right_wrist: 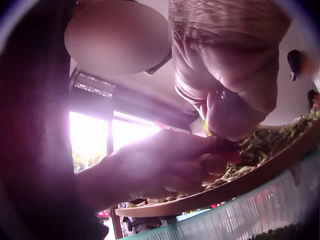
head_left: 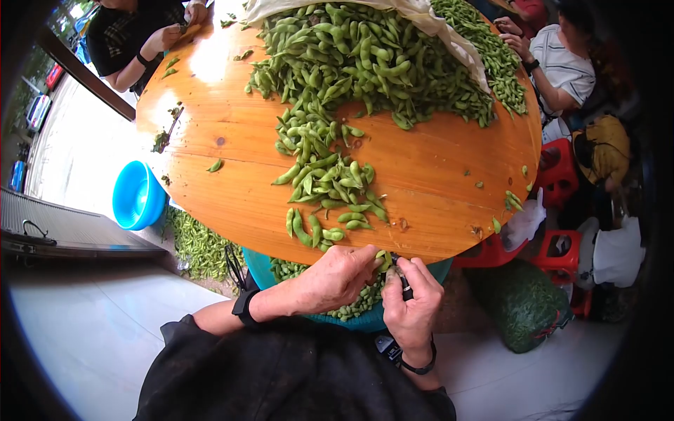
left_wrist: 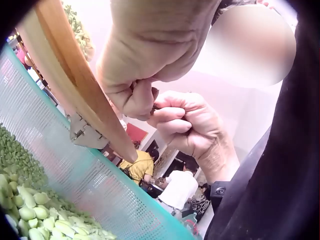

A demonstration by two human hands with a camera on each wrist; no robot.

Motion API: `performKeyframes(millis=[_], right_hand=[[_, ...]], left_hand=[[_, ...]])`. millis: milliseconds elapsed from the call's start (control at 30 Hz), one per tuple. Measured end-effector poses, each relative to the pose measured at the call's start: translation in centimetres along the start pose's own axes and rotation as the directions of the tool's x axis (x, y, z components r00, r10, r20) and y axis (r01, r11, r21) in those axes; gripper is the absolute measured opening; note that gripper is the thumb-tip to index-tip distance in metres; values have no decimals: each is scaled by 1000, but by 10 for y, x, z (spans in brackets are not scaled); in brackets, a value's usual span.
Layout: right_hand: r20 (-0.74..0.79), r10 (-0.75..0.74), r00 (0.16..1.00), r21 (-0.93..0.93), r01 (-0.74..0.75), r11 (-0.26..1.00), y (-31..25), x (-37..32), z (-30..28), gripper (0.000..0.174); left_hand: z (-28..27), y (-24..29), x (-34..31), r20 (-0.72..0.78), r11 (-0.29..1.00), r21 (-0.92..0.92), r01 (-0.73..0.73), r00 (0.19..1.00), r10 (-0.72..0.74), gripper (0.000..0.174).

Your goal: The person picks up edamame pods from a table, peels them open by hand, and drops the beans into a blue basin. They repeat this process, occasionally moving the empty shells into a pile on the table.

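A round wooden table [head_left: 435, 182] carries a big heap of green edamame pods [head_left: 365, 56], with a trail of pods [head_left: 326, 182] running to its near edge. At that edge my left hand [head_left: 372, 263] pinches one pod [head_left: 383, 261]. My right hand [head_left: 400, 277] is curled round a small dark tool [head_left: 405, 283] whose tip touches that pod. A teal mesh basket [left_wrist: 90, 185] with pods [left_wrist: 40, 210] sits below the edge. The left wrist view shows the left hand [left_wrist: 137, 97] against the right hand [left_wrist: 182, 125]. In the right wrist view the right hand [right_wrist: 225, 120] meets the left hand [right_wrist: 165, 170].
A blue bowl [head_left: 138, 195] and loose pods [head_left: 200, 245] lie on the floor at left. Red stools [head_left: 558, 172] and a green mesh sack [head_left: 523, 302] stand at right. Two other people [head_left: 140, 35] [head_left: 562, 63] sit at the far side. A white sack [head_left: 421, 14] edges the heap.
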State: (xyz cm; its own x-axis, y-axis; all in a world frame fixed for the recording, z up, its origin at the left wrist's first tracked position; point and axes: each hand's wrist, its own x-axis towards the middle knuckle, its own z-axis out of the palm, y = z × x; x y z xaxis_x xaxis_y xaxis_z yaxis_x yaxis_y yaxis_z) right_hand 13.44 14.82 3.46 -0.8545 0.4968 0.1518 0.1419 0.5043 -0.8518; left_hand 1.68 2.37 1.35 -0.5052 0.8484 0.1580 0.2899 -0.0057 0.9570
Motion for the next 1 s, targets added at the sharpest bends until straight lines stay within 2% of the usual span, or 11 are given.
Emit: performKeyframes(millis=[100,200,300,467,567,600,667,700,733,800,1000], right_hand=[[8,107,994,99,-107,989,0,2,-3,19],[144,263,954,266,-293,918,-6,4,-11,18],[131,181,975,221,-206,953,-1,1,-8,18],[-95,-165,982,-114,154,981,-4,1,7,19],[-90,-167,982,-115,156,981,-3,3,9,18],[-97,-177,979,-110,167,980,-2,3,9,18],[-12,61,998,98,-60,993,7,2,4,16],[34,184,982,244,-187,952,0,6,0,15],[29,179,983,246,-181,952,2,7,0,15],[28,81,996,191,-85,978,8,7,-1,15],[-121,-120,985,-41,116,992,2,10,4,15]], left_hand=[[-11,10,7,80,986,-115,122,990,-113,18],[-14,6,5,152,995,101,-19,988,3,18],[-6,0,1,120,944,231,-234,970,211,31],[4,-5,-6,153,924,354,-147,983,98,54],[1,-4,-5,55,935,337,-113,993,100,54],[-5,-3,-2,93,974,221,-52,995,32,46],[-15,1,3,138,994,106,15,990,-29,39],[-18,2,5,227,912,-245,329,934,-276,31],[-20,5,7,390,620,-516,591,807,-444,26],[-22,9,9,387,678,-498,541,838,-384,31],[-8,8,7,324,510,-712,483,870,-372,26]])
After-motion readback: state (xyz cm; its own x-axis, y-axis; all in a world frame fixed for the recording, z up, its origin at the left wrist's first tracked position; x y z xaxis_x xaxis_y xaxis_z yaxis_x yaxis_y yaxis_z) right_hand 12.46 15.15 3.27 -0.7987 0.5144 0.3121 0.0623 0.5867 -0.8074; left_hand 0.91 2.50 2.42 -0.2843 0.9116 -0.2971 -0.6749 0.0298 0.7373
